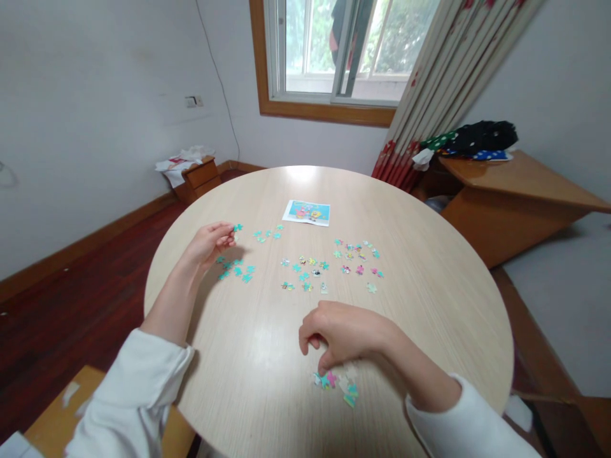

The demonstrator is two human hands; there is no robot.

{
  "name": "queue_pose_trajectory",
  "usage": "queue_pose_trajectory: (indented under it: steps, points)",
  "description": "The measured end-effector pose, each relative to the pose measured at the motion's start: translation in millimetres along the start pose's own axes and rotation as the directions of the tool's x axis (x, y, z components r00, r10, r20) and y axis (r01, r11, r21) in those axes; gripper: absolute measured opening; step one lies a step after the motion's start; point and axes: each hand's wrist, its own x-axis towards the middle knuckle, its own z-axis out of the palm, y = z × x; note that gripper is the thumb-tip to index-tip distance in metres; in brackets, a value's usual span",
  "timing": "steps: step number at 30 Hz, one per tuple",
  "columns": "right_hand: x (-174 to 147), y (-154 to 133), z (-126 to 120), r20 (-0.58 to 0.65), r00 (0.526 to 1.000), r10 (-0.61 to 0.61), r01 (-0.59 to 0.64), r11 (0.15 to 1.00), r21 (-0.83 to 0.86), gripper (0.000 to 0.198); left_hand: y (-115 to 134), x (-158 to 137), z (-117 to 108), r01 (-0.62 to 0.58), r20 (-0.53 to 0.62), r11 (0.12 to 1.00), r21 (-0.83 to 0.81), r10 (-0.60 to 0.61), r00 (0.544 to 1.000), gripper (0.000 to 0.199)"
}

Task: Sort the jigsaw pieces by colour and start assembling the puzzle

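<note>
My left hand point(212, 245) is raised over the left side of the round table, with a teal puzzle piece point(238, 227) pinched at its fingertips. Below it lies a loose group of teal puzzle pieces point(237, 271). Near the front, my right hand point(351, 334) arches over a small mixed pile of puzzle pieces point(350, 395). Its thumb and fingers are apart, and the thumb tip is at the edge of the pile, by a pink piece point(331, 379). I cannot tell whether the thumb touches a piece. The palm partly covers the pile.
Other puzzle pieces lie in groups at the middle point(304, 277) and right point(359, 270) of the table point(429, 305). A printed picture card point(307, 213) lies farther back. Beyond the table stand a wooden desk point(515, 197) with cloth on it and a small cabinet point(201, 176).
</note>
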Motion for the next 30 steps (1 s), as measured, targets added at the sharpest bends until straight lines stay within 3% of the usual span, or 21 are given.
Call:
queue_pose_trajectory:
  steps: [5, 9, 11, 15, 19, 24, 30]
  points:
    - [3, -4, 3, 0.045, 0.999, 0.029, -0.026, 0.997, -0.068, 0.018, -10, 4, 3, -0.009, -0.054, 0.97, 0.242, 0.023, 0.998, 0.016]
    - [4, -6, 2, 0.083, 0.996, 0.033, -0.029, 0.998, -0.049, 0.007, -23, 11, 11, -0.053, -0.087, 0.871, 0.489, 0.109, 0.99, 0.018]
    - [4, -6, 2, 0.083, 0.997, 0.013, -0.011, 1.0, -0.024, 0.006, -29, 15, 19, -0.093, -0.045, 0.821, 0.563, 0.143, 0.989, 0.016]
    - [4, -4, 4, 0.062, 0.998, -0.016, 0.016, 1.0, -0.001, 0.022, -37, 21, 41, -0.208, 0.13, 0.68, 0.703, 0.164, 0.978, 0.013]
    - [3, -5, 4, 0.073, 0.997, -0.026, 0.031, 0.997, -0.067, 0.029, -42, 25, 59, -0.198, 0.153, 0.471, 0.859, 0.133, 0.979, 0.013]
    - [4, -8, 3, 0.082, 0.997, -0.014, 0.021, 0.996, -0.088, 0.016, -45, 29, 68, -0.157, 0.12, 0.313, 0.937, 0.134, 0.984, 0.015]
    - [4, -10, 3, 0.072, 0.997, 0.042, -0.04, 0.999, -0.023, 0.011, -46, 30, 66, -0.136, 0.079, 0.276, 0.951, 0.208, 0.975, 0.013]
